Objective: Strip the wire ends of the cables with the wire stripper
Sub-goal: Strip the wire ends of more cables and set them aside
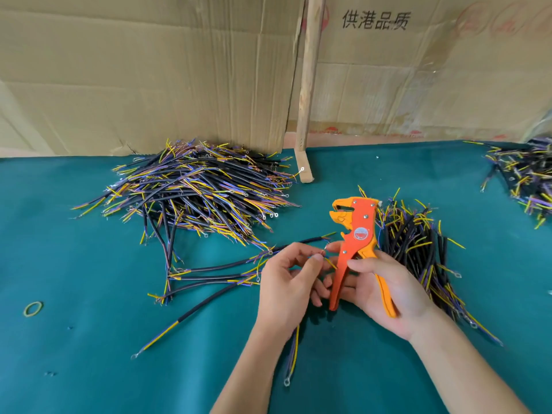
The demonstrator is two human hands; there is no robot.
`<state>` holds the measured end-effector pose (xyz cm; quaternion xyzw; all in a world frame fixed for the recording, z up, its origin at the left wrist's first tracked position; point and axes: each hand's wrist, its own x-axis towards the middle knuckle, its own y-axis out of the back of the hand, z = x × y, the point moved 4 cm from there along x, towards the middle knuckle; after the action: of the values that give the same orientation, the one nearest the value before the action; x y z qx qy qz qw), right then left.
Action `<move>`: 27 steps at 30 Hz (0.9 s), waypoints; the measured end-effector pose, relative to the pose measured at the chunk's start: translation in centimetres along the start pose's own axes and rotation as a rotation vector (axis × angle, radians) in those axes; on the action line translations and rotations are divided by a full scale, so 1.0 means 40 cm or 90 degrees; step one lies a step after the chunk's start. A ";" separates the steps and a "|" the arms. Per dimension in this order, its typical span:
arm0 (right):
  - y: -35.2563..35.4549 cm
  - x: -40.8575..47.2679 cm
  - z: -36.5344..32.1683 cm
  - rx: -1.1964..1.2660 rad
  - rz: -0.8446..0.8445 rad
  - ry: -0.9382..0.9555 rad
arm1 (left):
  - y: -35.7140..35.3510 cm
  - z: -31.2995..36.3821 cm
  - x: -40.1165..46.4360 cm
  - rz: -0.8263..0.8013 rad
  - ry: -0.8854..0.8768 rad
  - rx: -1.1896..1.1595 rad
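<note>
Fingers of the right hand point(385, 289) grip an orange wire stripper point(354, 243) (plastic handles), left hand point(291, 283) pinching thin wire ends point(328, 261).

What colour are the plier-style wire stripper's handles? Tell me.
Orange, with yellow-orange trim on the plier-style wire stripper; head view, gripped in the right hand.

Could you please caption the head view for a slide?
Right hand holds the stripper; left hand pinches a wire.

A bench point(89, 369) covered in teal cloth carries a big cable heap point(194, 186). Right of that heap lies a smaller cable bundle point(418, 249); further right, another pile point(525, 177). In front of the heap, loose cables point(209, 276) and a rubber band point(33, 308).
</note>
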<state>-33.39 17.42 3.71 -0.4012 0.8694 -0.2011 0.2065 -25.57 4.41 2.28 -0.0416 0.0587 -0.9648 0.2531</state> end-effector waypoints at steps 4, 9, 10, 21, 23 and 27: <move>-0.007 -0.008 -0.004 0.047 0.006 -0.017 | 0.016 0.017 -0.008 -0.056 0.038 0.032; -0.001 -0.004 -0.008 0.090 0.021 -0.006 | 0.018 0.011 -0.033 -0.033 0.040 0.125; -0.001 -0.003 -0.008 0.084 0.020 -0.001 | 0.017 0.009 -0.036 -0.021 0.042 0.132; 0.019 -0.004 0.005 0.121 0.029 -0.001 | 0.002 0.029 -0.074 0.093 0.056 0.207; 0.016 -0.001 0.009 0.116 0.033 -0.009 | 0.001 0.051 -0.082 0.134 0.049 0.209; 0.000 -0.006 0.014 0.160 0.008 -0.023 | -0.072 0.199 -0.025 0.161 -0.048 0.196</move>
<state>-32.95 17.50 3.30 -0.3702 0.8361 -0.3000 0.2718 -25.21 6.68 10.48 -0.0307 -0.0943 -0.9206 0.3777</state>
